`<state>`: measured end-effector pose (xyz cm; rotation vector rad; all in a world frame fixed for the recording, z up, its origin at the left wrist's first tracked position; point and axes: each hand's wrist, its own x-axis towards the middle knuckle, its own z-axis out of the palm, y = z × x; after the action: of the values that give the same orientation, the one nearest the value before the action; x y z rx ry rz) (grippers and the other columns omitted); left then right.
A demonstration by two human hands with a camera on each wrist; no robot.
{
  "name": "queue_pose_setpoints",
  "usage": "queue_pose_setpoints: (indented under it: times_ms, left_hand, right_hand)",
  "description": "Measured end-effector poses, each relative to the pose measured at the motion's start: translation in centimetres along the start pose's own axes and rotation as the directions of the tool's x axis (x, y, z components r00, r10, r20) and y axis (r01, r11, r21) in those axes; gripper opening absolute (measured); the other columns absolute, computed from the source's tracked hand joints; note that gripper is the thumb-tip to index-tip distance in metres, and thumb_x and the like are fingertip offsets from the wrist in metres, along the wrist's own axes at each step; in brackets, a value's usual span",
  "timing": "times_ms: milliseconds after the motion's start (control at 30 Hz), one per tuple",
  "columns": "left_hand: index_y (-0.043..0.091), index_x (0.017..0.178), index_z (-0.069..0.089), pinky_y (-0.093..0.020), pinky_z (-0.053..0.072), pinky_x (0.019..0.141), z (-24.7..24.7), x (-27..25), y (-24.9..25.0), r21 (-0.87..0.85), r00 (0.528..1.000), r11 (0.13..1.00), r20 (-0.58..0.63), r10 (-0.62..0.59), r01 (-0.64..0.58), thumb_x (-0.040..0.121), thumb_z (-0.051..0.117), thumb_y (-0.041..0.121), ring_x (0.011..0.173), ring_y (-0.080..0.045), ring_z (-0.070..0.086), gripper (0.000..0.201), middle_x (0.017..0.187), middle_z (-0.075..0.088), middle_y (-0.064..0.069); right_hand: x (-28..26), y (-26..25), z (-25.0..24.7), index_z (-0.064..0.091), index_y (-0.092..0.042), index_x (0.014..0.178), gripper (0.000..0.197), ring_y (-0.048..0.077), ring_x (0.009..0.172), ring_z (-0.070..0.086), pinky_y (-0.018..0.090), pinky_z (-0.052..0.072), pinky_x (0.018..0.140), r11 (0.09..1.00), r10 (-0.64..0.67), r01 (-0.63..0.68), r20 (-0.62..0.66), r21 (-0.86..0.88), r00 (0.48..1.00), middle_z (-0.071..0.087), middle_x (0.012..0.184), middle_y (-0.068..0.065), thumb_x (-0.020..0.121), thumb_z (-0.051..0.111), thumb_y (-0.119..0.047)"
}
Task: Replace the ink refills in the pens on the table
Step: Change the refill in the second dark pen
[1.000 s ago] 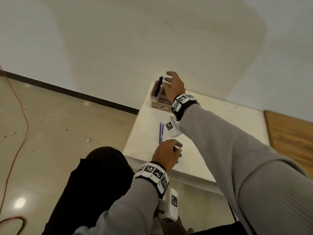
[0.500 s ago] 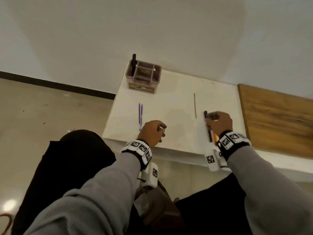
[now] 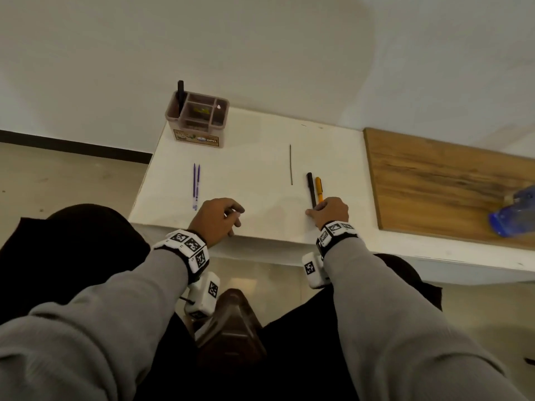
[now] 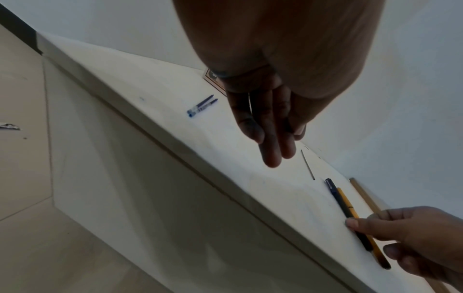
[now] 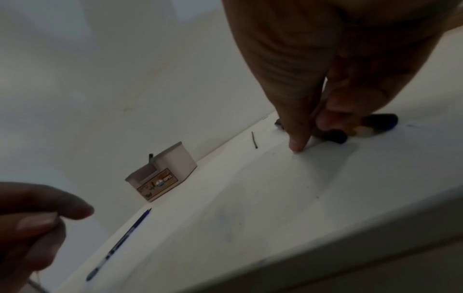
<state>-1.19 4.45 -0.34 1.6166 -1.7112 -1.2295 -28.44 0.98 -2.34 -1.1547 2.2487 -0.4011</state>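
Note:
A black pen (image 3: 311, 188) and a yellow pen (image 3: 319, 189) lie side by side on the white table (image 3: 260, 169), right of centre. My right hand (image 3: 330, 213) is at their near ends, thumb and curled fingers pinching the black pen (image 4: 337, 196) against the table. A thin dark refill (image 3: 291, 164) lies just left of them. Two blue refills (image 3: 196, 186) lie together at the left. My left hand (image 3: 220, 217) hovers at the front edge, its fingers (image 4: 271, 138) loose and holding nothing.
A compartmented organizer box (image 3: 198, 123) stands at the back left corner with another black pen (image 3: 180, 94) upright in it. A wooden board (image 3: 448, 180) adjoins the table on the right, with a blue bottle (image 3: 512, 212) on it. My knees are under the front edge.
My right hand came back from the organizer to the right front of the table with the black pen and set it down beside the yellow pen. My left hand stayed at the front edge.

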Motion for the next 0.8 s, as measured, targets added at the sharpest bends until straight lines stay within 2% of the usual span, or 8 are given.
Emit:
queue_pose_setpoints:
  times_ms: [100, 233, 367, 500, 567, 633, 733, 800]
  left_hand:
    - [0.010, 0.097, 0.067, -0.034, 0.056, 0.062, -0.4, -0.3, 0.1, 0.010, 1.000, 1.000, -0.011, -0.005, 0.005, 0.092, 0.050, 0.004, 0.058, -0.032, 0.068, 0.018, 0.075, 0.070, -0.007]
    - [0.012, 0.096, 0.067, -0.035, 0.057, 0.065, -0.8, -0.4, -0.2, 0.030, 1.000, 1.000, -0.014, -0.008, 0.008, 0.092, 0.050, 0.004, 0.057, -0.029, 0.068, 0.019, 0.074, 0.070, -0.006]
    - [0.011, 0.096, 0.067, -0.036, 0.058, 0.067, -1.0, -0.4, -0.3, 0.037, 1.000, 0.999, -0.014, 0.000, 0.001, 0.092, 0.051, 0.005, 0.057, -0.029, 0.068, 0.018, 0.074, 0.070, -0.006]
    - [0.013, 0.096, 0.067, -0.035, 0.057, 0.065, -0.8, -0.2, 0.1, 0.050, 1.000, 0.999, -0.003, 0.018, -0.018, 0.092, 0.051, 0.005, 0.056, -0.027, 0.068, 0.018, 0.074, 0.070, -0.004]
    - [0.014, 0.096, 0.067, -0.033, 0.057, 0.065, -0.7, -0.1, 0.3, 0.059, 1.000, 0.998, 0.001, 0.029, -0.029, 0.093, 0.050, 0.006, 0.057, -0.025, 0.068, 0.019, 0.075, 0.070, -0.003]
    - [0.014, 0.098, 0.066, -0.032, 0.056, 0.067, -0.7, 0.3, 0.6, 0.058, 0.999, 0.997, -0.014, 0.043, -0.042, 0.094, 0.048, 0.006, 0.058, -0.025, 0.068, 0.021, 0.076, 0.070, -0.003]
    - [0.011, 0.101, 0.066, -0.032, 0.054, 0.064, -0.7, 0.5, 1.1, 0.020, 0.995, 0.998, -0.072, 0.066, -0.065, 0.097, 0.046, 0.015, 0.057, -0.024, 0.067, 0.021, 0.078, 0.071, -0.003]
    - [0.008, 0.098, 0.067, -0.030, 0.051, 0.057, -0.9, 0.4, 1.7, -0.067, 0.990, 0.995, -0.129, 0.060, -0.069, 0.099, 0.045, 0.026, 0.055, -0.024, 0.068, 0.028, 0.077, 0.071, -0.005]
  right_hand:
    - [-0.2, 0.2, -0.4, 0.055, -0.019, 0.066, 0.027, 0.028, 0.086, 0.066, 0.034, 0.053, 0.079, 0.999, -0.023, 0.026, -0.075, 0.038, 0.997, 0.072, 0.088, 0.011, 0.075, 0.080, -0.025]
    - [-0.7, 0.3, -0.5, 0.062, -0.018, 0.076, 0.019, 0.031, 0.085, 0.069, 0.039, 0.057, 0.084, 1.000, -0.001, 0.002, -0.037, 0.027, 0.999, 0.073, 0.090, 0.013, 0.076, 0.080, -0.023]
    - [-1.1, -0.3, -0.5, 0.074, -0.011, 0.091, 0.016, 0.031, 0.090, 0.069, 0.034, 0.055, 0.084, 1.000, -0.005, 0.005, -0.007, -0.018, 1.000, 0.073, 0.097, 0.013, 0.077, 0.078, -0.019]
    - [-1.8, -1.9, -0.3, 0.073, -0.008, 0.093, 0.023, 0.028, 0.082, 0.072, 0.035, 0.058, 0.082, 0.991, 0.058, -0.057, -0.007, 0.123, 0.998, 0.074, 0.090, 0.012, 0.073, 0.079, -0.017]
    - [-2.9, -3.8, -0.6, 0.073, -0.002, 0.090, 0.020, 0.024, 0.062, 0.071, 0.038, 0.062, 0.070, 0.944, 0.070, -0.073, 0.019, 0.321, 0.997, 0.072, 0.075, 0.012, 0.074, 0.079, -0.012]
    - [-4.8, -6.1, -0.8, 0.070, 0.004, 0.088, 0.016, 0.019, 0.049, 0.064, 0.032, 0.062, 0.059, 0.833, 0.042, -0.088, 0.096, 0.546, 0.994, 0.067, 0.065, 0.012, 0.077, 0.077, -0.005]
    - [-8.8, -9.4, -0.2, 0.069, 0.002, 0.079, 0.010, 0.020, 0.051, 0.064, 0.027, 0.060, 0.056, 0.673, -0.053, -0.141, 0.238, 0.726, 0.970, 0.067, 0.068, 0.014, 0.077, 0.077, -0.003]
    - [-10.8, -10.3, 1.0, 0.070, 0.001, 0.080, 0.010, 0.021, 0.054, 0.065, 0.028, 0.060, 0.059, 0.666, -0.102, -0.149, 0.287, 0.731, 0.953, 0.068, 0.069, 0.014, 0.076, 0.078, -0.004]
